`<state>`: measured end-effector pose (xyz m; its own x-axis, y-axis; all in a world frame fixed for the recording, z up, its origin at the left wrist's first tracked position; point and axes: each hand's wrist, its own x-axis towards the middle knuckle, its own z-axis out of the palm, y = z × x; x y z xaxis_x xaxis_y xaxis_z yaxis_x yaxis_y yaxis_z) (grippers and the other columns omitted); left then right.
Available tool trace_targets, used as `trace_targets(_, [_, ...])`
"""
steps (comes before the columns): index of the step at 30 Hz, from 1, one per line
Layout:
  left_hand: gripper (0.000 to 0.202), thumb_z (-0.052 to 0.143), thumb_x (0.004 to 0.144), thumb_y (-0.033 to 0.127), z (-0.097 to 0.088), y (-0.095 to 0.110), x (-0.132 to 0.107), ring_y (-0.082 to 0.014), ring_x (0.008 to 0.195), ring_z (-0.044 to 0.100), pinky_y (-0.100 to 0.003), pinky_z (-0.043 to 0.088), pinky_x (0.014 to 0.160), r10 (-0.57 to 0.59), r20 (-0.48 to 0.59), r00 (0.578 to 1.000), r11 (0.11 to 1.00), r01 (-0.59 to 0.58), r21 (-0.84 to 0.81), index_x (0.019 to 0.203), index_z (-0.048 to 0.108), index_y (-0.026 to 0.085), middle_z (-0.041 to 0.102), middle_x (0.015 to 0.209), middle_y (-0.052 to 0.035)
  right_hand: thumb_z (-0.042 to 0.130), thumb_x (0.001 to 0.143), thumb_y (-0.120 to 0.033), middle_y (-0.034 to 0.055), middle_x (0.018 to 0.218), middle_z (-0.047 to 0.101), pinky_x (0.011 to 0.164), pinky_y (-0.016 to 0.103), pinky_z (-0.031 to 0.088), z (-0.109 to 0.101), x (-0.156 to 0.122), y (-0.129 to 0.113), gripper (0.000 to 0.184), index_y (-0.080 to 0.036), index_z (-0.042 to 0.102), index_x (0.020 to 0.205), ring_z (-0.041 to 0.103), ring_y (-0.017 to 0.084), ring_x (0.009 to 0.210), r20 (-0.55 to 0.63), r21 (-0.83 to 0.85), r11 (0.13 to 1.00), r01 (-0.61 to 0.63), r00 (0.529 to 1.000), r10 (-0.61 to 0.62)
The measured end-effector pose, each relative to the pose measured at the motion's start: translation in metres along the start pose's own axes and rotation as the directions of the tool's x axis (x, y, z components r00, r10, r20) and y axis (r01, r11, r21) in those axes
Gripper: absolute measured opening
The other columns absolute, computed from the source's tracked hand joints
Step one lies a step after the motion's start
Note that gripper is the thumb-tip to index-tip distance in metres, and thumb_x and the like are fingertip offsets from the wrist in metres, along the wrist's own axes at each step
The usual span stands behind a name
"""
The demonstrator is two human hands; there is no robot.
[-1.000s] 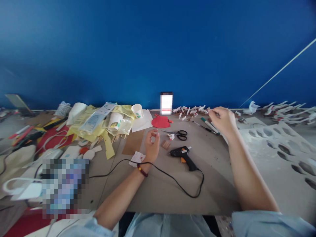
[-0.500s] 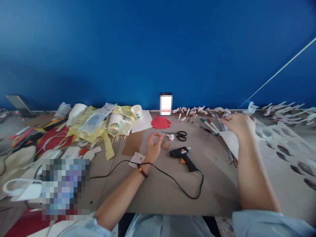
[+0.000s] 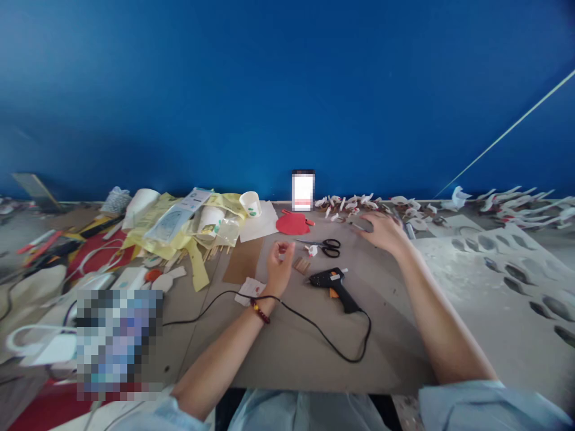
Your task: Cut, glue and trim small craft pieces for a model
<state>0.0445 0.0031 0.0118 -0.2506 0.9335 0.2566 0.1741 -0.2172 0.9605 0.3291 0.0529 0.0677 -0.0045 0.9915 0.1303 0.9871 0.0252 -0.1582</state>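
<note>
My left hand (image 3: 279,266) stays over the middle of the table, fingertips pinched together; anything between them is too small to make out. Just right of it lie short wooden pieces (image 3: 302,265), a small white piece with red (image 3: 313,249) and black-handled scissors (image 3: 331,248). A black glue gun (image 3: 330,278) rests nearer to me, its cord crossing my left wrist. My right hand (image 3: 384,232) hovers farther right with fingers apart, nearest to a thin pen-like tool (image 3: 358,227) that it partly covers. No held thing shows in it.
A phone (image 3: 303,191) leans on the blue wall behind a red cut-out (image 3: 291,224). Paper cups (image 3: 250,204) and yellow packaging (image 3: 200,260) crowd the left. Small white figures (image 3: 344,203) line the back right. A white sheet with oval holes (image 3: 453,281) covers the right side.
My right hand has moved left, from beside the white sheet to above the pens, and its fingers have spread. The sheet's lifted edge now lies flatter. My left hand has hardly moved.
</note>
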Motion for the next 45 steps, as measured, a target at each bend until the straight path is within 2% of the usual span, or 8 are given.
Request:
trace_targets(6, [0.016,0.065,0.072,0.034,0.003,-0.004,0.002,-0.0142,0.071,0.053,-0.027,0.043,0.072,-0.086,0.018,0.996,0.995,0.087,-0.057,0.072,0.058,0.019,0.058,0.072,0.0009,0.059,0.082,-0.034,0.0095,0.113,0.068,0.092,0.040,0.044,0.011,-0.008,-0.037,0.027,-0.020,0.067,0.104,0.061,0.028,0.105,0.006,0.159,0.974,0.163,0.986,-0.166])
trace_targets(15, [0.014,0.057,0.080,0.032,0.003,-0.011,0.002,-0.0141,0.071,0.053,-0.026,0.042,0.070,-0.059,0.094,0.994,0.995,0.067,-0.076,0.077,0.056,0.019,0.057,0.074,0.0005,0.059,0.083,-0.024,0.0069,0.097,0.070,0.082,0.032,0.047,0.028,-0.030,-0.093,0.018,-0.021,0.069,0.098,0.064,0.021,0.090,0.034,0.408,0.831,0.380,0.902,-0.429])
trace_targets(23, [0.020,0.051,0.086,0.040,0.002,-0.018,0.003,-0.0163,0.076,0.056,-0.029,0.044,0.073,-0.002,0.089,0.996,0.999,0.007,-0.052,0.084,0.054,0.020,0.059,0.080,-0.0023,0.061,0.084,-0.018,0.0115,0.129,0.054,0.098,0.045,0.039,0.037,-0.042,-0.114,0.030,-0.025,0.067,0.112,0.047,0.028,0.120,-0.028,0.262,0.743,0.616,0.774,-0.632])
trace_targets(32, [0.027,0.043,0.091,0.041,-0.001,-0.006,0.002,-0.0178,0.081,0.060,-0.030,0.047,0.077,0.061,0.118,0.991,0.998,-0.057,-0.031,0.094,0.059,0.019,0.064,0.086,-0.0064,0.071,0.075,-0.021,0.0114,0.133,0.052,0.103,0.047,0.034,0.049,-0.035,-0.114,0.028,-0.023,0.069,0.103,0.040,0.029,0.126,0.023,0.201,0.767,0.609,0.780,-0.625])
trace_targets(36, [0.024,0.055,0.084,0.043,0.000,-0.004,0.001,-0.0172,0.081,0.059,-0.030,0.046,0.077,0.050,0.090,0.995,0.998,-0.047,-0.035,0.088,0.058,0.020,0.063,0.085,-0.0048,0.071,0.074,-0.018,0.0119,0.126,0.056,0.100,0.046,0.037,0.048,-0.033,-0.115,0.022,-0.020,0.068,0.096,0.045,0.028,0.122,-0.027,0.293,0.756,0.585,0.796,-0.605])
trace_targets(40, [0.024,0.063,0.077,0.042,0.000,-0.007,0.002,-0.0152,0.074,0.055,-0.028,0.045,0.073,0.032,0.035,0.999,0.999,-0.032,-0.004,0.079,0.055,0.020,0.059,0.078,-0.0009,0.068,0.076,-0.019,0.0091,0.109,0.065,0.093,0.041,0.042,0.041,-0.029,-0.109,0.005,-0.019,0.065,0.080,0.056,0.024,0.106,-0.083,0.462,0.672,0.578,0.783,-0.616])
trace_targets(42, [0.022,0.063,0.076,0.040,0.001,-0.010,0.003,-0.0147,0.073,0.055,-0.027,0.044,0.072,0.023,0.024,0.999,1.000,-0.023,-0.014,0.076,0.055,0.020,0.058,0.075,-0.0001,0.066,0.077,-0.019,0.0069,0.099,0.068,0.088,0.037,0.044,0.034,-0.026,-0.104,0.003,-0.019,0.065,0.079,0.059,0.021,0.096,-0.076,0.559,0.648,0.517,0.810,-0.581])
trace_targets(45, [0.019,0.065,0.073,0.036,0.002,-0.012,0.005,-0.0142,0.071,0.054,-0.028,0.045,0.071,0.009,0.012,1.000,0.999,-0.009,-0.046,0.075,0.056,0.019,0.058,0.073,0.0004,0.064,0.078,-0.024,0.0028,0.083,0.068,0.074,0.030,0.046,0.023,-0.024,-0.095,0.007,-0.019,0.065,0.081,0.061,0.016,0.077,0.025,0.686,0.653,0.321,0.886,-0.462])
